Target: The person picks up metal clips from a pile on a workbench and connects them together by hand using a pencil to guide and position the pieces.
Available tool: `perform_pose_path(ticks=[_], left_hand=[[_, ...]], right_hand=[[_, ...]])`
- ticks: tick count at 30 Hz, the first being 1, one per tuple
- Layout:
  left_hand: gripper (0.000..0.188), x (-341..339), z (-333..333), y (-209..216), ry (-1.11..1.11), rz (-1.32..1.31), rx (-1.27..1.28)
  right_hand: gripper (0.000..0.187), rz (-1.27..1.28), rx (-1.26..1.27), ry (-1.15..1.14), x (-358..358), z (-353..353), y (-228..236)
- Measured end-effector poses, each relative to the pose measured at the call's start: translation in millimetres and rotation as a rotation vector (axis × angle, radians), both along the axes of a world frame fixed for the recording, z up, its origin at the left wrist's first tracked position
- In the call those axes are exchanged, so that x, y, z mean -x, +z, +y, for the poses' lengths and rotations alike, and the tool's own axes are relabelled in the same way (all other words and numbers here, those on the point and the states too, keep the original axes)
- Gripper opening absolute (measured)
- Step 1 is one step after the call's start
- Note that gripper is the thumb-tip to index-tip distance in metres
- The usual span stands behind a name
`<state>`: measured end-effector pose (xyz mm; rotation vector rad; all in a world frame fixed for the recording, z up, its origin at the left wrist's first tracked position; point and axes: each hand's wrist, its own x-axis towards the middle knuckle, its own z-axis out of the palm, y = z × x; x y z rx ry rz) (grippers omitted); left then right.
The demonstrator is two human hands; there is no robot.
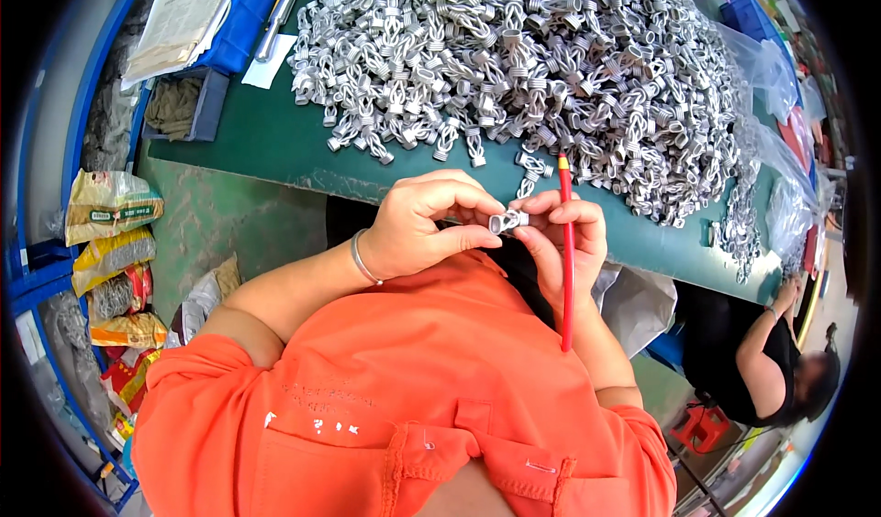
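Observation:
Between my two hands, just off the table's near edge, is a small grey metal link piece with a hollow, ribbed end. My left hand pinches its left end between thumb and fingers. My right hand grips the other end with thumb and fingertips. A slim red pen-like stick with a yellow band and dark tip is tucked in the fingers of that same hand, tip pointing away from me. Beyond the hands lies a large heap of similar grey metal pieces, a few of them loose near the edge.
The heap covers much of the green table. A grey-blue bin, papers and a metal rod stand at the far left. Sacks line a blue rack. Clear plastic bags and a person in black are at right.

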<state>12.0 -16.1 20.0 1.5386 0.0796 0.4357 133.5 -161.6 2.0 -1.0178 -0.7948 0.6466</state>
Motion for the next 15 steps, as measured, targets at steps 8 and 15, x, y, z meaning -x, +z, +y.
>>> perform_pose_path(ticks=[8,15], left_hand=[[0.021,-0.7,-5.1,-8.5,0.031,0.060,0.420],[0.019,-1.4,-5.7,-6.9,0.022,0.212,0.567]], right_hand=[[0.045,-0.035,-0.115,-0.086,-4.0,2.4,9.8],[0.045,-0.119,-0.086,-0.145,-3.5,6.2,10.3]])
